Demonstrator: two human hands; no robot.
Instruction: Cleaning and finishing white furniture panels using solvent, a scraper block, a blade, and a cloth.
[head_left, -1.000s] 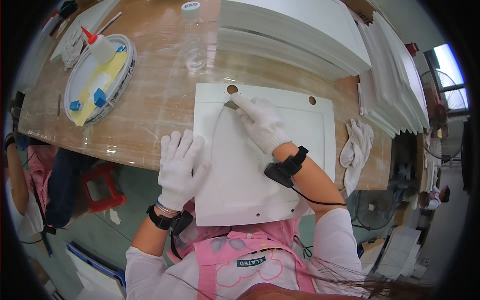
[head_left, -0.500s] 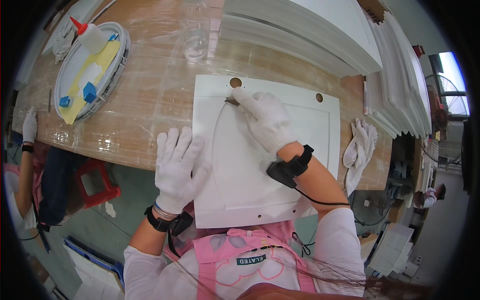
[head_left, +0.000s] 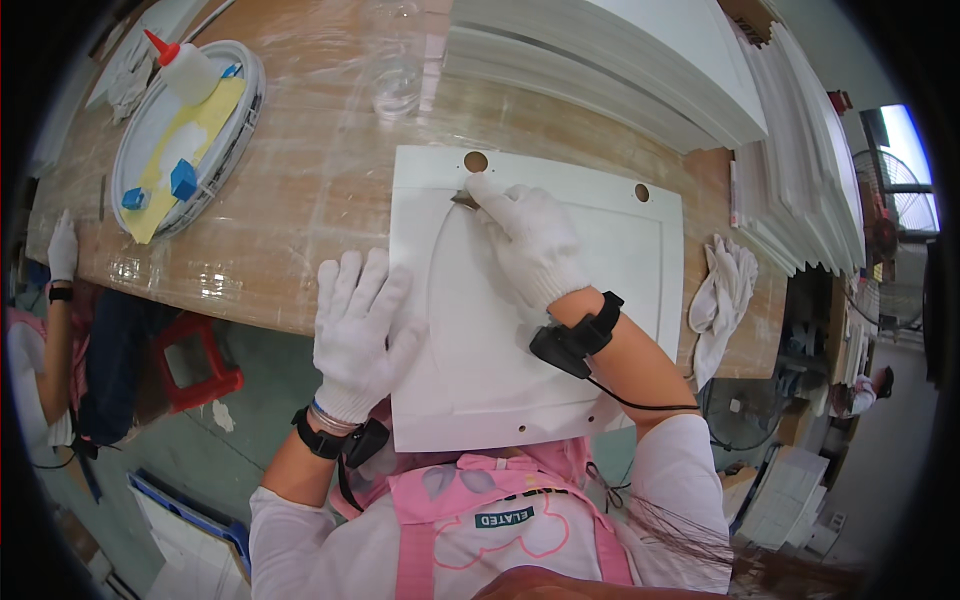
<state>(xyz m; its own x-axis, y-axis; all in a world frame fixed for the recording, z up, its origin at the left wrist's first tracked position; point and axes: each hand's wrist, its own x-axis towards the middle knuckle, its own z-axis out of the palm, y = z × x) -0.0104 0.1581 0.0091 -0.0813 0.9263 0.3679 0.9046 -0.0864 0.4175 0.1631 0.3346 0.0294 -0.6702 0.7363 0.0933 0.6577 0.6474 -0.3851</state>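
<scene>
In the head view, a white panel with a recessed arched middle lies on the wooden table, its near edge sticking out past the table's front toward the person. The left hand, in a white glove, lies flat with its fingers spread wide on the panel's left edge, holding nothing. The right hand, also gloved, is closed around a small dark tool and presses its tip against the panel's groove near the top left corner, just below a round hole. A second round hole sits near the panel's top right corner.

Just to the right of the panel lies a pair of white gloves at the table's edge. Beyond the panel's far side rises a stack of white boards. Well to the left of the panel sits a round tray with a yellow sheet, two blue blocks and a white bottle with a red tip. Far left of the panel, another person's gloved hand rests at the table's edge. A red stool stands on the floor below the table, left of the panel.
</scene>
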